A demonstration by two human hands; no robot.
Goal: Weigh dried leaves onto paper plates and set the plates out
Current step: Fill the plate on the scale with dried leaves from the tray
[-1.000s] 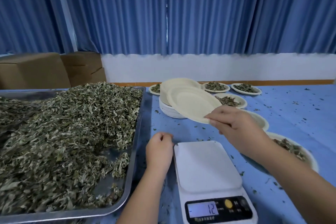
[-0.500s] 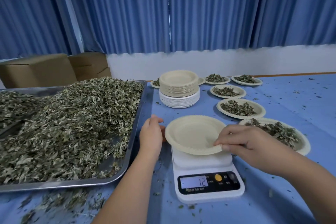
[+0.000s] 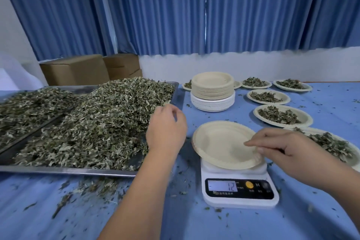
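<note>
An empty paper plate [image 3: 220, 142] sits on the white digital scale [image 3: 239, 191], whose display reads 12. My right hand [image 3: 282, 146] pinches the plate's right rim, fingers on top and thumb under the edge. My left hand [image 3: 165, 128] hovers at the right edge of the metal tray [image 3: 68, 170], just over the heap of dried leaves [image 3: 97, 119]. Its fingers are loosely curled and hold nothing. A stack of empty paper plates [image 3: 212, 91] stands behind the scale.
Several plates with leaves lie to the right, the nearest filled plate [image 3: 331, 144] just behind my right wrist and another filled plate [image 3: 282, 116] farther back. Cardboard boxes [image 3: 76, 70] stand behind the tray. Leaf crumbs litter the blue tablecloth [image 3: 58, 210].
My right hand brought the plate down from the stack onto the scale and still holds its rim. My left hand lifted off the table and moved left toward the leaves.
</note>
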